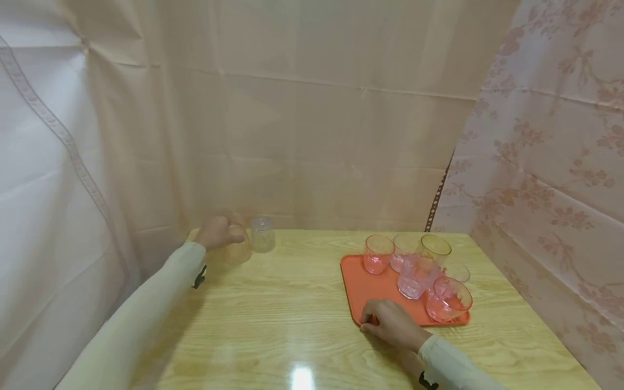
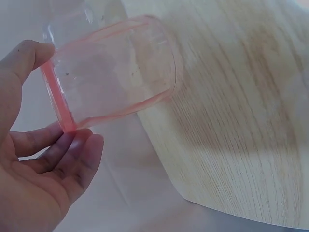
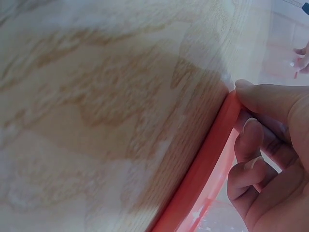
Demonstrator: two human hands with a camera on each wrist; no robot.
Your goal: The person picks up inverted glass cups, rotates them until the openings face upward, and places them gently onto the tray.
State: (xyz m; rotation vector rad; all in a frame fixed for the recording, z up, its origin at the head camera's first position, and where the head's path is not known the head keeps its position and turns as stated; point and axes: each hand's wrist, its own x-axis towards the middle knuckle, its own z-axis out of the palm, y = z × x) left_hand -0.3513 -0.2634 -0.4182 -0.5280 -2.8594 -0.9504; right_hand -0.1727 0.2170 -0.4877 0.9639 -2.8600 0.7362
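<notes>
Left hand [image 1: 219,233] outstretched and gripping; right hand [image 1: 392,324] near, fingers curled.

Both arms wear long sleeves of a pale cream, almost off-white cloth, smooth and plain, without pattern or visible seams. The left sleeve [image 1: 146,314] enters from about seven o'clock in the head view and narrows to a snug cuff at the wrist; the right sleeve [image 1: 453,368] enters from about five o'clock and ends the same way. Each cuff carries a small black marking or tab on its edge, too small to read. The left hand [image 1: 219,232] and the right hand [image 1: 392,324] are bare, with no rings, watch or gloves visible. The fingernails [image 3: 250,126] are short and unpainted.
</notes>
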